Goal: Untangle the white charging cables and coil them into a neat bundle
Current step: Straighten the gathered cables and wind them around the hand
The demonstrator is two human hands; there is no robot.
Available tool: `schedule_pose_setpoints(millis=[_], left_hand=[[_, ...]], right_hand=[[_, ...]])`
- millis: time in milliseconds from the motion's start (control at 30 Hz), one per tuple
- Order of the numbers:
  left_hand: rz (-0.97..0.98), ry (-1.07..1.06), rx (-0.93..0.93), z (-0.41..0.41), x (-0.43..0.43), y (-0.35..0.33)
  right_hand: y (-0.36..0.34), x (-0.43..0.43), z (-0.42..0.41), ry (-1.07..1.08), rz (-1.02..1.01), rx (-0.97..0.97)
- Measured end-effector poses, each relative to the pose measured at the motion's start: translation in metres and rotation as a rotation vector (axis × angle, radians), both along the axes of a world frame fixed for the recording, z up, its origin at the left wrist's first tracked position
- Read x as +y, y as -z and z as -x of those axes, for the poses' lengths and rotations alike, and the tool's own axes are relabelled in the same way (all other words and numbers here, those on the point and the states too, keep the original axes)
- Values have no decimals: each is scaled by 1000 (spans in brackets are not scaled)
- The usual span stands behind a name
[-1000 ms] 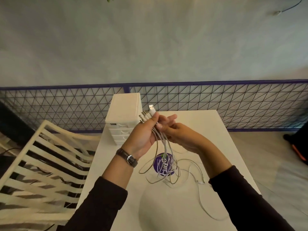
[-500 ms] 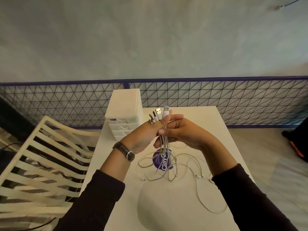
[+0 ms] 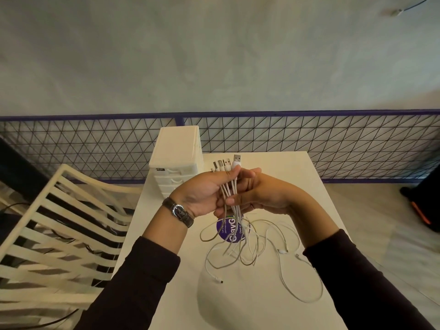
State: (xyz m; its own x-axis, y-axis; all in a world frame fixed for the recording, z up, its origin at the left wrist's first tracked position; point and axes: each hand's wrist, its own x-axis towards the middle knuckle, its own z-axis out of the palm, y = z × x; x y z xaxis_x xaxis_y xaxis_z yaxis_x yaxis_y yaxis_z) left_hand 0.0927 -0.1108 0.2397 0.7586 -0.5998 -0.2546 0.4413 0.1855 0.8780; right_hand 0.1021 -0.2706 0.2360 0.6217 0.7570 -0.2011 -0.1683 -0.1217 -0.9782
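Centre frame, above the table (image 3: pixel 273 306), the left hand (image 3: pixel 202 196) and right hand (image 3: pixel 264 194) both clasp the white charging cables (image 3: pixel 229 189) just below their aligned USB plugs (image 3: pixel 227 164). Plug ends look gathered; the loose ends (image 3: pixel 282 251) sprawl in crossing loops on the table, no coil yet begun.

Your cables (image 3: pixel 230 190) are white to pale grey, over a cream table (image 3: pixel 273 306) with a purple, white-lettered sticker (image 3: pixel 226 231). Across mid-frame runs purple-framed, black triangle-patterned mesh (image 3: pixel 333 144); your sleeves (image 3: pixel 133 289) are near-black.
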Motion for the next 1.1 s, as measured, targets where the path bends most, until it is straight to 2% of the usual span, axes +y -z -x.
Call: schedule_pose_setpoints(millis=[133,300,400,500,767,833,967,1033,1100], left_hand=[[45,41,8,-3,1,-3],[101,30,-25,-3,-2,-9],[49,10,-75,-1,-7,-6],[39,-40,-63,-1,-5,-5],[146,-85,-109,5,-9,11],[209,-94,-73,3,-5,18],[445,-241,19,1,6,15],[400,-273,-26,0,7,10],[256,-275,-103,0,6,8]], right_hand=[[8,5,7,-73,-4,12],[2,11,13,66,-147,35],[-3,14,12,172,-104,28],[-2,15,14,189,-80,21],[1,8,15,195,-25,56],[1,7,15,219,-20,54],[2,2,14,268,16,64],[2,1,14,256,36,69],[3,3,15,232,47,72]])
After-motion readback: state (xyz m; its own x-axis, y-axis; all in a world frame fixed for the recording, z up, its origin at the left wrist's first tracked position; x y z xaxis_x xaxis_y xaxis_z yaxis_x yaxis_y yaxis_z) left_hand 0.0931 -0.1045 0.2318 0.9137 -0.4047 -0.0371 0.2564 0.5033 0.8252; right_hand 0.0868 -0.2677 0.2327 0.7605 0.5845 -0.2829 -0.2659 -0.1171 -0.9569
